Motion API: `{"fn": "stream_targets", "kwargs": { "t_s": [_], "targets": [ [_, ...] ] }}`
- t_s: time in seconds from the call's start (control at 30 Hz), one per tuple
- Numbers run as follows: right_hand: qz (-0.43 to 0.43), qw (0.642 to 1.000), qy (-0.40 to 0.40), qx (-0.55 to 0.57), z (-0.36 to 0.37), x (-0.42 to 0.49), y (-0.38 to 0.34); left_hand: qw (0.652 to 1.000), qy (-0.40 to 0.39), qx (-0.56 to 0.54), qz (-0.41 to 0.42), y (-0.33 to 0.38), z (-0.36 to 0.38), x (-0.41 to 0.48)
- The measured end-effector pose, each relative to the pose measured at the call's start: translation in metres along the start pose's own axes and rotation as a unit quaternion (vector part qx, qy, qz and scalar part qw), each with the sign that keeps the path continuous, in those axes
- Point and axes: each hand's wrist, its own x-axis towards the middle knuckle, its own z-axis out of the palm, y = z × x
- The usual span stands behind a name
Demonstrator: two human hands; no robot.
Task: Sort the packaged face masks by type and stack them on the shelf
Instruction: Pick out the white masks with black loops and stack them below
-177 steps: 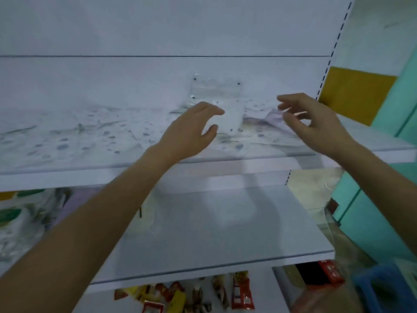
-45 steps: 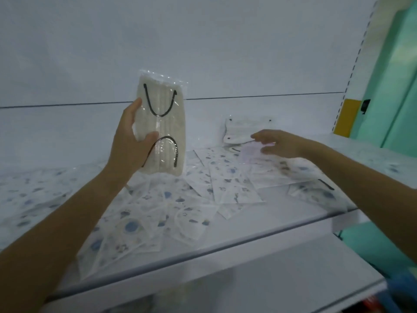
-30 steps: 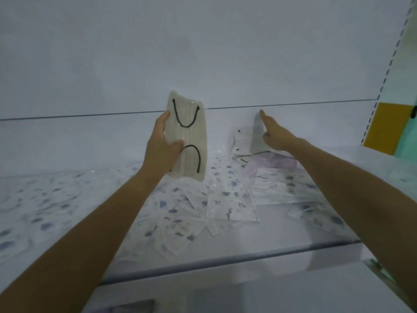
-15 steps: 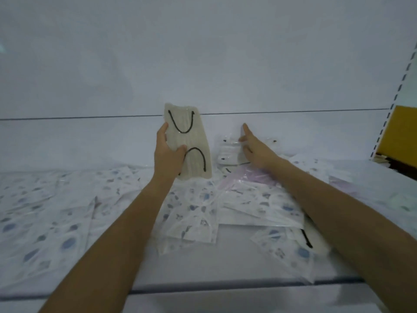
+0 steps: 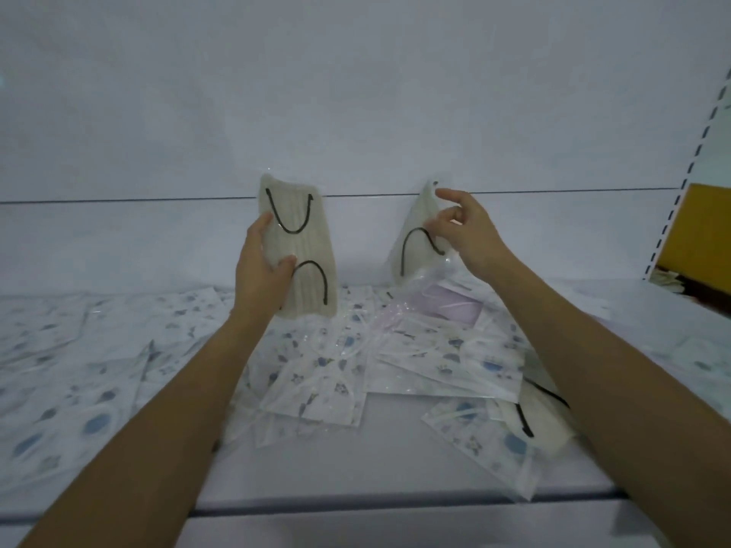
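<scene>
Above littered shelf (image 5: pixel 356 468) | left fingers (image 5: pixel 286 263) grip cream mask (image 5: pixel 306 247) | right fingers (image 5: pixel 447 194) pinch second mask (image 5: pixel 414 231)

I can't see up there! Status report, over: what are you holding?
Left grip holds a cream mask pack. Right grip pinches a second cream pack. Printed packs scattered on the shelf, unsorted. Nothing blocking.

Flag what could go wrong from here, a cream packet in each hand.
The right hand only pinches its cream packet near the top edge; it could drop into the printed packets before joining the other cream packet in the left hand. A third cream packet lies half buried near the right forearm and may be missed.
</scene>
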Motion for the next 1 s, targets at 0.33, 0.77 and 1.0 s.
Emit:
{"fn": "stream_targets", "kwargs": {
  "t_s": [0.33, 0.77, 1.0],
  "targets": [
    [0.042, 0.988, -0.128, 0.077, 0.034, -0.001, -0.043, 0.999, -0.028, -0.015, -0.001, 0.013, 0.002, 0.003],
    [0.006, 0.998, -0.033, -0.058, 0.051, -0.062, -0.057, 0.984, -0.095, -0.144, 0.034, 0.072, 0.004, -0.017],
    [0.011, 0.983, 0.004, -0.181, -0.054, -0.096, -0.067, 0.985, -0.092, -0.125, 0.074, 0.091, 0.033, -0.021]
  ]
}}
